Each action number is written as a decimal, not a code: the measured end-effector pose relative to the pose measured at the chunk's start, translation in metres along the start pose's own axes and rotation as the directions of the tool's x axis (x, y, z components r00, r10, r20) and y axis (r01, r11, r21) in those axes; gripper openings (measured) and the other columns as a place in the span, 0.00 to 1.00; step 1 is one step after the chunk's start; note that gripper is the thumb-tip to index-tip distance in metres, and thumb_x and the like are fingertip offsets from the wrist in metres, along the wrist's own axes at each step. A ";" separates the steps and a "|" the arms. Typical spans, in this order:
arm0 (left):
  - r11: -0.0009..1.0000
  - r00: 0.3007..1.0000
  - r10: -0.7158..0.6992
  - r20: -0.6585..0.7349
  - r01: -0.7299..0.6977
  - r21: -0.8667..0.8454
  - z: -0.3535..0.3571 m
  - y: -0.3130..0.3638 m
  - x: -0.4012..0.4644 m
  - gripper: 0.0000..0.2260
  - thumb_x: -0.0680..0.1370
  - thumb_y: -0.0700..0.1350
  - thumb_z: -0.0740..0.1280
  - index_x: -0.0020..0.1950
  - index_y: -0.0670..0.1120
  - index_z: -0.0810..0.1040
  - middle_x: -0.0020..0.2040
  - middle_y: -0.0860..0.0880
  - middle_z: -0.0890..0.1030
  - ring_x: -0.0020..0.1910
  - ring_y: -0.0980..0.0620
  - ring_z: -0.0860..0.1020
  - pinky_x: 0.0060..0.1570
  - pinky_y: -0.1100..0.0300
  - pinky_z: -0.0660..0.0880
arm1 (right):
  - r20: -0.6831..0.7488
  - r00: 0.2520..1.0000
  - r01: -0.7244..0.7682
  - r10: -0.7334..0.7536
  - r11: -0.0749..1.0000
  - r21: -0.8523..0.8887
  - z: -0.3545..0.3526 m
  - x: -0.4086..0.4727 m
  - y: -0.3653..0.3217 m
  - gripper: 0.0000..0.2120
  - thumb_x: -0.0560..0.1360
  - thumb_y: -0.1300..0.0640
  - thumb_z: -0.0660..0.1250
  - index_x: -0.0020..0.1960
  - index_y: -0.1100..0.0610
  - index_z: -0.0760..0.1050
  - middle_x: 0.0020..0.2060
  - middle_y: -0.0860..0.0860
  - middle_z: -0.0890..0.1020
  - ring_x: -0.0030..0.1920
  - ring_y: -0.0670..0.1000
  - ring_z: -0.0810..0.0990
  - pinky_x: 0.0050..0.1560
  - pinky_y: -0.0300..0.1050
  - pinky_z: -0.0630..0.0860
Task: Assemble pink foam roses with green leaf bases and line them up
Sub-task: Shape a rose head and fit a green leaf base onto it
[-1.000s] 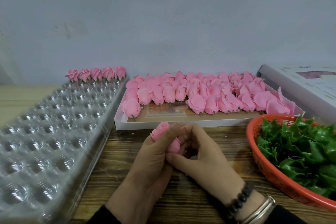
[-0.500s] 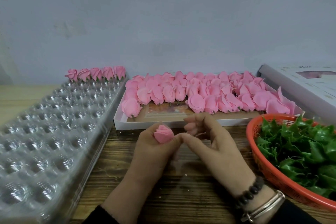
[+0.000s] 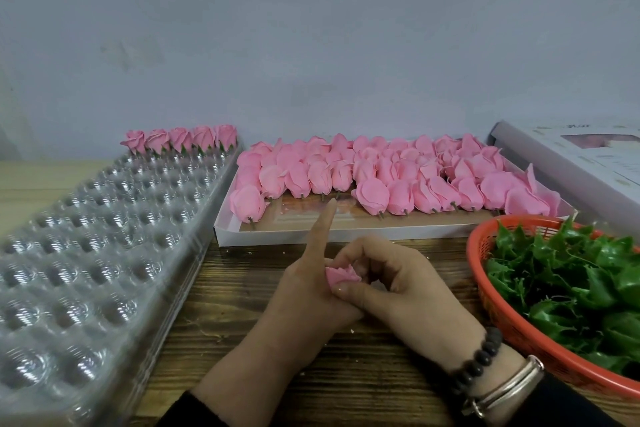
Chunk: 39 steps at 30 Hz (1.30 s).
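Note:
A pink foam rose [image 3: 341,277] sits between both hands over the wooden table, only its top petals showing. My left hand [image 3: 306,295] holds it from the left with the index finger pointing straight up. My right hand [image 3: 398,282] pinches it from the right, thumb and curled fingers round the petals. Its base is hidden, so no leaf shows on it. Several finished roses with leaf bases [image 3: 180,139] stand in a row at the far end of the clear plastic cavity tray [image 3: 79,253]. Green leaf bases [image 3: 571,284] fill the orange basket [image 3: 485,291].
A white cardboard tray [image 3: 311,236] behind the hands holds several loose pink rose heads [image 3: 377,173] on short stems. A white box [image 3: 575,166] lies at the far right. A grey wall closes the back.
The rose has dropped lower and turned between the hands. My left index finger has straightened upward. My right hand has closed in on the rose's petals from the right.

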<state>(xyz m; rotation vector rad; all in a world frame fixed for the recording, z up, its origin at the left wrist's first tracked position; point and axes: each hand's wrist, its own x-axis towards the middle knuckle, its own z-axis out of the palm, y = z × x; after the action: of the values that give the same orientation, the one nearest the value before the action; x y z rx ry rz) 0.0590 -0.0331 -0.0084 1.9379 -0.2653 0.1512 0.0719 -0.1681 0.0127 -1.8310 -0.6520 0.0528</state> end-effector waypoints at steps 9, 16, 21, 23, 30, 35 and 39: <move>0.997 0.994 0.053 -0.091 -0.057 -0.047 -0.001 -0.005 -0.001 0.35 0.57 0.54 0.76 0.58 0.69 0.62 0.55 0.50 0.75 0.52 0.56 0.77 0.48 0.64 0.76 | -0.256 0.953 -0.082 0.161 0.953 0.293 -0.006 0.005 0.012 0.06 0.69 0.69 0.70 0.40 0.59 0.77 0.30 0.52 0.73 0.32 0.48 0.73 0.36 0.39 0.72; 0.988 0.983 0.154 -0.096 -0.155 -0.009 0.001 -0.006 0.000 0.17 0.68 0.43 0.73 0.47 0.60 0.70 0.51 0.45 0.78 0.48 0.49 0.78 0.44 0.60 0.77 | -0.257 0.931 -0.113 0.261 0.872 0.475 -0.002 0.005 0.017 0.03 0.70 0.69 0.68 0.42 0.64 0.76 0.27 0.48 0.75 0.30 0.45 0.72 0.32 0.35 0.72; 0.977 0.991 0.083 -0.109 -0.102 -0.188 0.001 -0.005 0.001 0.11 0.67 0.44 0.71 0.46 0.53 0.75 0.45 0.44 0.81 0.42 0.50 0.79 0.41 0.59 0.77 | -0.210 0.941 -0.132 0.266 0.858 0.496 -0.003 0.005 0.016 0.02 0.71 0.67 0.68 0.42 0.64 0.75 0.29 0.52 0.75 0.27 0.45 0.73 0.31 0.33 0.72; 0.961 0.994 0.029 -0.102 -0.055 -0.270 -0.002 -0.004 0.002 0.11 0.65 0.48 0.72 0.45 0.50 0.77 0.42 0.46 0.81 0.38 0.54 0.78 0.38 0.64 0.75 | -0.160 0.957 -0.159 0.241 0.901 0.403 -0.006 0.004 0.013 0.05 0.71 0.62 0.69 0.46 0.60 0.75 0.31 0.51 0.77 0.29 0.46 0.75 0.32 0.35 0.74; 0.734 0.970 -0.202 0.135 0.241 -0.635 -0.010 -0.007 0.003 0.11 0.66 0.42 0.71 0.47 0.41 0.81 0.46 0.39 0.82 0.42 0.45 0.81 0.41 0.57 0.79 | 0.068 0.989 0.143 -0.132 0.968 -0.208 -0.010 0.001 0.013 0.36 0.64 0.60 0.77 0.63 0.35 0.65 0.60 0.38 0.70 0.60 0.34 0.69 0.58 0.28 0.66; 0.659 0.961 -0.177 0.214 0.278 -0.699 -0.014 -0.008 0.003 0.14 0.64 0.42 0.75 0.49 0.42 0.82 0.50 0.38 0.82 0.45 0.45 0.82 0.41 0.59 0.79 | -0.042 0.998 0.046 -0.050 0.994 -0.095 -0.013 0.001 0.013 0.19 0.66 0.63 0.75 0.53 0.48 0.79 0.47 0.45 0.82 0.50 0.42 0.79 0.53 0.40 0.75; 0.703 0.972 -0.162 0.172 0.236 -0.671 -0.016 -0.013 0.006 0.13 0.64 0.45 0.77 0.47 0.46 0.82 0.48 0.42 0.82 0.42 0.49 0.80 0.39 0.61 0.78 | -0.002 0.999 0.033 -0.033 0.991 0.131 -0.013 0.001 0.012 0.15 0.68 0.65 0.72 0.53 0.53 0.79 0.46 0.48 0.85 0.48 0.46 0.83 0.51 0.39 0.78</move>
<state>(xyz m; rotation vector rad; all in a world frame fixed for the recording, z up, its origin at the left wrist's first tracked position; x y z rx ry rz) 0.0681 -0.0148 -0.0128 1.2054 -0.1419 -0.1787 0.0818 -0.1810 0.0071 -1.6930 -0.6638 0.0724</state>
